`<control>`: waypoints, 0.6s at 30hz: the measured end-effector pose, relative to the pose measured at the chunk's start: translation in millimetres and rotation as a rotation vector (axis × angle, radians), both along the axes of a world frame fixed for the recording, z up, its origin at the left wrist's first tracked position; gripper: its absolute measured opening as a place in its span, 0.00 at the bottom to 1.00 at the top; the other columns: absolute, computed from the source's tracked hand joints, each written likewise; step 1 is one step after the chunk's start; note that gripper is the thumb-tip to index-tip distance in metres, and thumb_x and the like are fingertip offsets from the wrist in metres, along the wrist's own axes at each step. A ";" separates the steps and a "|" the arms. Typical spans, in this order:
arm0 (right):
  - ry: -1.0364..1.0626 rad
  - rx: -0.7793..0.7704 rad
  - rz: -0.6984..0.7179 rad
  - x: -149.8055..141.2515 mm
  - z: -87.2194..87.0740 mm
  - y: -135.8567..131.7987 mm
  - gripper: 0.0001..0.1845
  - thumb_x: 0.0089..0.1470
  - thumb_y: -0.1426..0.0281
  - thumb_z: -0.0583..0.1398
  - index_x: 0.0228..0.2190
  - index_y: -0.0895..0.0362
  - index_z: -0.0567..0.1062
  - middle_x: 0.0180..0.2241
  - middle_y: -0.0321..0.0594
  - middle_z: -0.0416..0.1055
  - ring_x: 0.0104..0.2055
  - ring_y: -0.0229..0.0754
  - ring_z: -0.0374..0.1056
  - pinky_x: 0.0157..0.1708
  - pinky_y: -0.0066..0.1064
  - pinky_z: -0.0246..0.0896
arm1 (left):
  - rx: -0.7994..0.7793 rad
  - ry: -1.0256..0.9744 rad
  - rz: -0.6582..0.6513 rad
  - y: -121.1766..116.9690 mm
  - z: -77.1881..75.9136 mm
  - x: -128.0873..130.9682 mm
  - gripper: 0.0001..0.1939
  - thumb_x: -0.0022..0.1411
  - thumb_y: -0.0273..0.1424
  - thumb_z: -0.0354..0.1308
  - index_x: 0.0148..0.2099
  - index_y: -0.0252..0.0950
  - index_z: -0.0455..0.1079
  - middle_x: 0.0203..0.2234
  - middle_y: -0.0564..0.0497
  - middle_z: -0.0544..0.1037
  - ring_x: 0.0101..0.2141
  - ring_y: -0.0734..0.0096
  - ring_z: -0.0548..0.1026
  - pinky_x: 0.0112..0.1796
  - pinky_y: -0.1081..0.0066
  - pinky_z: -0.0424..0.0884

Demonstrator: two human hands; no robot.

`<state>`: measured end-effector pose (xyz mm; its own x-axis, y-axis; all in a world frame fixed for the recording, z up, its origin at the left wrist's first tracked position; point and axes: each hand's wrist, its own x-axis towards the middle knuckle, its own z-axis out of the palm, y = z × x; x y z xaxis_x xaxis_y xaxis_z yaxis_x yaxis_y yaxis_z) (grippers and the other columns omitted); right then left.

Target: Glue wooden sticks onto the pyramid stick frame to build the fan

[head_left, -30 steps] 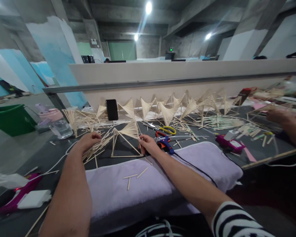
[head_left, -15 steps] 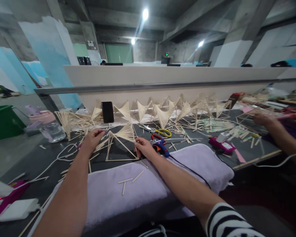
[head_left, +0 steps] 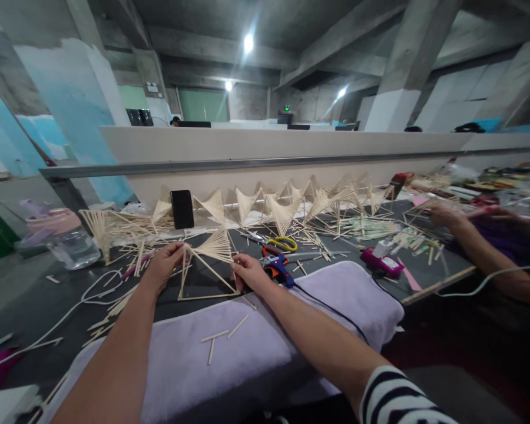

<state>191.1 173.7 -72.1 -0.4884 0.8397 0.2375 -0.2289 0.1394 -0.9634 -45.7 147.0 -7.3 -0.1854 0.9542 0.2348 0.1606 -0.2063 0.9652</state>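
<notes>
A wooden stick model, a triangular frame with a fan of thin sticks, stands at the table's front edge. My left hand pinches its upper left corner, fingertips closed. On the opposite side, my right hand has its fingers closed around the model's right upright. A blue glue gun lies just right of my right hand, with yellow-and-red-handled scissors behind it. Three loose short sticks rest on the lilac towel in front.
Several similar stick models line the back, beside an upright black phone. A water bottle stands left, near a white cable. Loose sticks cover the right side, near a magenta power strip and another person's hand.
My left hand has come onto the model's upper left corner, from just beside it. My right hand keeps its hold. The view has shifted slightly to the right and upward.
</notes>
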 end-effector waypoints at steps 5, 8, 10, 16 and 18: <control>0.000 -0.017 0.009 0.3 1.4 0.2 0.18 0.46 0.57 0.59 0.35 0.55 0.64 0.16 0.27 0.67 0.09 0.32 0.59 0.07 0.21 0.50 | -0.019 -0.041 -0.024 0.9 -0.8 1.2 0.19 0.43 0.41 0.63 0.35 0.33 0.72 0.24 0.53 0.73 0.24 0.73 0.70 0.29 0.71 0.70; 0.006 -0.025 0.017 0.9 1.2 0.6 0.17 0.46 0.58 0.59 0.35 0.55 0.64 0.17 0.27 0.68 0.10 0.32 0.59 0.08 0.22 0.52 | -0.034 -0.047 -0.026 1.6 -1.1 0.4 0.17 0.44 0.41 0.63 0.34 0.34 0.72 0.23 0.53 0.73 0.23 0.73 0.70 0.29 0.71 0.70; 0.010 -0.031 0.029 1.6 1.3 0.5 0.17 0.46 0.58 0.59 0.35 0.55 0.64 0.17 0.27 0.68 0.10 0.32 0.60 0.08 0.22 0.52 | -0.041 -0.050 -0.027 2.3 -1.8 -0.4 0.17 0.43 0.40 0.63 0.34 0.35 0.72 0.24 0.54 0.74 0.23 0.73 0.70 0.29 0.71 0.71; 0.018 -0.064 0.065 3.9 2.9 -0.5 0.18 0.47 0.57 0.58 0.36 0.56 0.65 0.19 0.28 0.68 0.12 0.31 0.60 0.12 0.22 0.56 | -0.039 -0.052 -0.026 3.7 -3.6 -2.3 0.17 0.43 0.39 0.63 0.35 0.34 0.72 0.23 0.53 0.73 0.23 0.72 0.70 0.28 0.70 0.71; 0.016 -0.077 0.065 4.1 3.2 -0.4 0.18 0.48 0.57 0.57 0.37 0.57 0.65 0.19 0.28 0.68 0.12 0.31 0.60 0.12 0.23 0.56 | -0.036 -0.050 -0.025 3.6 -3.4 -2.1 0.17 0.44 0.39 0.63 0.35 0.34 0.72 0.23 0.53 0.73 0.23 0.72 0.69 0.28 0.71 0.70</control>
